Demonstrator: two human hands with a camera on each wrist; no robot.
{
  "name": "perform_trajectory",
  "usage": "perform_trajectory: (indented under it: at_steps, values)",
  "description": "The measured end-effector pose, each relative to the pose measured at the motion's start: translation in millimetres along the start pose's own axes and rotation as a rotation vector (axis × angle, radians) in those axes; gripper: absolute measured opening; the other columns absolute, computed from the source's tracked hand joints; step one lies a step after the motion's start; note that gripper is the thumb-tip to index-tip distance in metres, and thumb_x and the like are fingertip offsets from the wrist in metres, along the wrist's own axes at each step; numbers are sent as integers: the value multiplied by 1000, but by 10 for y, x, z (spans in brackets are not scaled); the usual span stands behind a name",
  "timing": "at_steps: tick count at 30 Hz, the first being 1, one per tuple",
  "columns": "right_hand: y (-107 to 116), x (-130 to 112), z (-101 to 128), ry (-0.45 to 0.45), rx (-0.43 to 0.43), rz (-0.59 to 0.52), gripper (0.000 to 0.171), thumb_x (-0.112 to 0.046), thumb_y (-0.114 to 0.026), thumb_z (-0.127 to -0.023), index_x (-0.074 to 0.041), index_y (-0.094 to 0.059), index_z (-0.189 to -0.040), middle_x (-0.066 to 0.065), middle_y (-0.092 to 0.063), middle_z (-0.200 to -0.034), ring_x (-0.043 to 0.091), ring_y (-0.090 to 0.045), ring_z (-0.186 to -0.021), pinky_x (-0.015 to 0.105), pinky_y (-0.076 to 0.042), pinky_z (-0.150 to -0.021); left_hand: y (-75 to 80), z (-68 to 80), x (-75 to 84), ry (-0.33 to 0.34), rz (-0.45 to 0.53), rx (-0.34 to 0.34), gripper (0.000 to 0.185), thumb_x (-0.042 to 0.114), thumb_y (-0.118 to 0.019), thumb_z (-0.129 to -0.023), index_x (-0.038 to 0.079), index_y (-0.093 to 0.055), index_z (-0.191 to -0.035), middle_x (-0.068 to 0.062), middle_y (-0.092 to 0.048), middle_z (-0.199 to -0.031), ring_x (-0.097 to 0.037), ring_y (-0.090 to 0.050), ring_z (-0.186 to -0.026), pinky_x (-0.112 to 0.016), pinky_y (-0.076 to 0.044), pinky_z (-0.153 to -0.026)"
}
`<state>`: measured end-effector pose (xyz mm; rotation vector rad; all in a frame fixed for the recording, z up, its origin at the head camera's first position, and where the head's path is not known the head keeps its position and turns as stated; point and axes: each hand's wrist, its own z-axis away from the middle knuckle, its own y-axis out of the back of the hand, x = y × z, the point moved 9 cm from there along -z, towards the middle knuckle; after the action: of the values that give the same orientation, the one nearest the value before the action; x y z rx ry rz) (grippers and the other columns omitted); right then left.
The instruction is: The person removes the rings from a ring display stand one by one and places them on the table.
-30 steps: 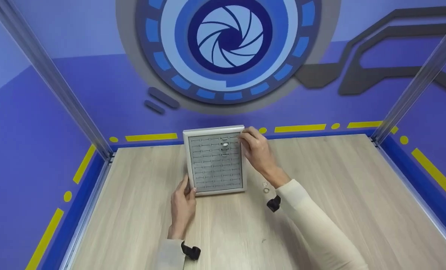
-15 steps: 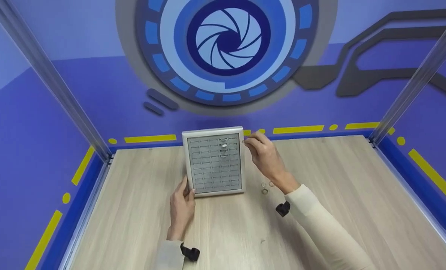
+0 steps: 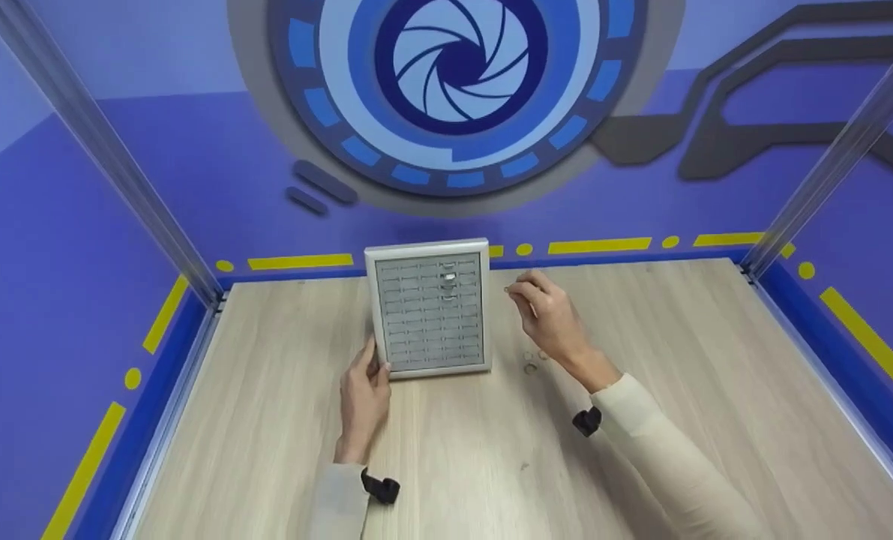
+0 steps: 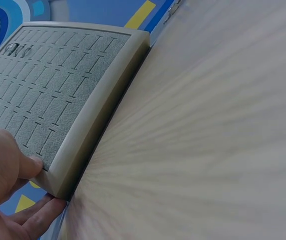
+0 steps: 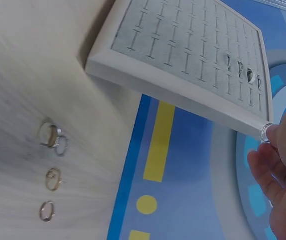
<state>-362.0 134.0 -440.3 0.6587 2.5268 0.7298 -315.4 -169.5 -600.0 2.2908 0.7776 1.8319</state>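
Note:
A white-framed ring display tray [image 3: 427,326] with a grey slotted pad leans back, nearly upright on the table. My left hand [image 3: 364,401] holds its lower left corner, thumb on the front and fingers behind, as the left wrist view shows. To the right of the tray and apart from it, my right hand [image 3: 555,319] pinches a small silver ring [image 5: 265,133] between thumb and fingertip. Several silver rings [image 5: 250,76] sit in one column of slots near the tray's upper right.
Several loose rings [image 5: 53,179], silver and gold-toned, lie on the wooden table [image 3: 453,465] below my right forearm. A blue printed wall [image 3: 304,135] stands close behind the tray, with metal posts [image 3: 109,157] at the corners.
My right hand has moved right and slightly down, away from the tray's upper right edge, with the ring in its fingertips. My left hand keeps its hold on the tray corner.

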Motion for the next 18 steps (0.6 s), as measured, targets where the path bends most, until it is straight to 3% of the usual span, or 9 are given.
perform_trajectory:
  at_steps: [18]
  values:
    - [34,205,596,-29,-43,57,20,14,-75,-90,0,-77,-103,12,-69,-99,19,-70,-80,29,-64,-62,0,-26,-14,15,1,3,65,-5,-67,-101,1,-43,-162,-22,-53,-158,-36,-58,-141,-33,-57,-110]
